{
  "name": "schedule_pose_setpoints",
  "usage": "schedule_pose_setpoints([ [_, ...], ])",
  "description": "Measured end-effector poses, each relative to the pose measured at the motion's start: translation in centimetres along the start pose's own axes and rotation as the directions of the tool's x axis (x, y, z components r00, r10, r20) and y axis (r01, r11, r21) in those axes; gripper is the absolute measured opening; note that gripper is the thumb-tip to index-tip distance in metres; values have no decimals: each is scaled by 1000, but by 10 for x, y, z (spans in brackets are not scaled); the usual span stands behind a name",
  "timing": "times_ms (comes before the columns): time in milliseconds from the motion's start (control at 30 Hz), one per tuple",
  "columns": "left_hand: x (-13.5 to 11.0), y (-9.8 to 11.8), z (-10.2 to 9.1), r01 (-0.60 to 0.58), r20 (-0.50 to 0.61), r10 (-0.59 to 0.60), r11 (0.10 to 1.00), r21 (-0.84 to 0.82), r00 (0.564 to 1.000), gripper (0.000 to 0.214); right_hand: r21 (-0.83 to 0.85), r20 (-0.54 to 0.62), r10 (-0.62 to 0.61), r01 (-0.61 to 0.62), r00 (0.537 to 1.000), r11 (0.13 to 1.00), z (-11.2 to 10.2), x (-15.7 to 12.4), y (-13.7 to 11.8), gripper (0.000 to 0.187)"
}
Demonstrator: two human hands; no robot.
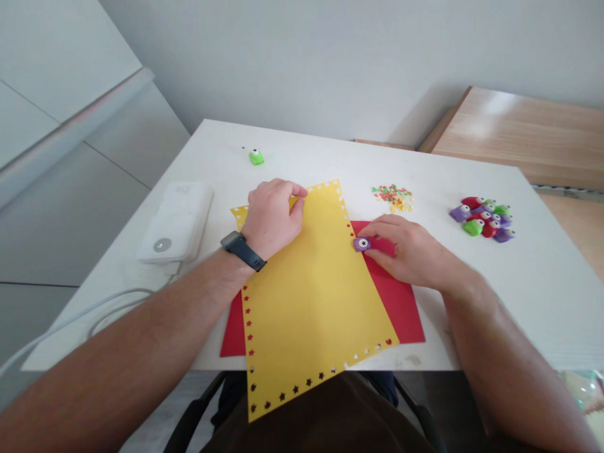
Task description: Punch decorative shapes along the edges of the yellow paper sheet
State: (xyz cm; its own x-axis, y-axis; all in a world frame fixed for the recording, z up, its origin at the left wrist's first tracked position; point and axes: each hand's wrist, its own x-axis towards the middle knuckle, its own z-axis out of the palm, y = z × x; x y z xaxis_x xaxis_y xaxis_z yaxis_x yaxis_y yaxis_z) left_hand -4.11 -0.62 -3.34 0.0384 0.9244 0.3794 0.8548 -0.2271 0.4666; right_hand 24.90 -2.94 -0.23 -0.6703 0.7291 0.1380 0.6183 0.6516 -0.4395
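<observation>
A sheet of yellow paper (316,283) lies at a slant, star and other small holes punched along its edges. Its lower corner hangs past the table's front edge. Under it is a red sheet (401,314). My right hand (410,248) is closed round a purple craft punch (362,244) with a star on its top, set at the yellow sheet's right edge. My left hand (276,214), a dark watch on its wrist, holds the yellow paper near its far edge. Its thumb and forefinger are close together; the other fingers are mostly hidden.
Several purple, red and green craft punches (484,218) are clustered at the right. A pile of paper cutouts (394,196) lies behind my right hand. One green punch (256,156) stands at the far left. A white device (177,220) with cables sits on the white table (472,314).
</observation>
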Motion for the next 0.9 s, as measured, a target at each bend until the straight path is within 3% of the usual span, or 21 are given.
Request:
schedule_pose_setpoints([
  [600, -2, 4, 0, -39, 12, 39, 999, 2, 999, 21, 61, 83, -33, 28, 996, 998, -5, 0, -4, 19],
  [900, -6, 7, 1, -64, 23, 64, 998, 12, 998, 22, 44, 100, 20, -24, 995, 999, -6, 0, -7, 17],
])
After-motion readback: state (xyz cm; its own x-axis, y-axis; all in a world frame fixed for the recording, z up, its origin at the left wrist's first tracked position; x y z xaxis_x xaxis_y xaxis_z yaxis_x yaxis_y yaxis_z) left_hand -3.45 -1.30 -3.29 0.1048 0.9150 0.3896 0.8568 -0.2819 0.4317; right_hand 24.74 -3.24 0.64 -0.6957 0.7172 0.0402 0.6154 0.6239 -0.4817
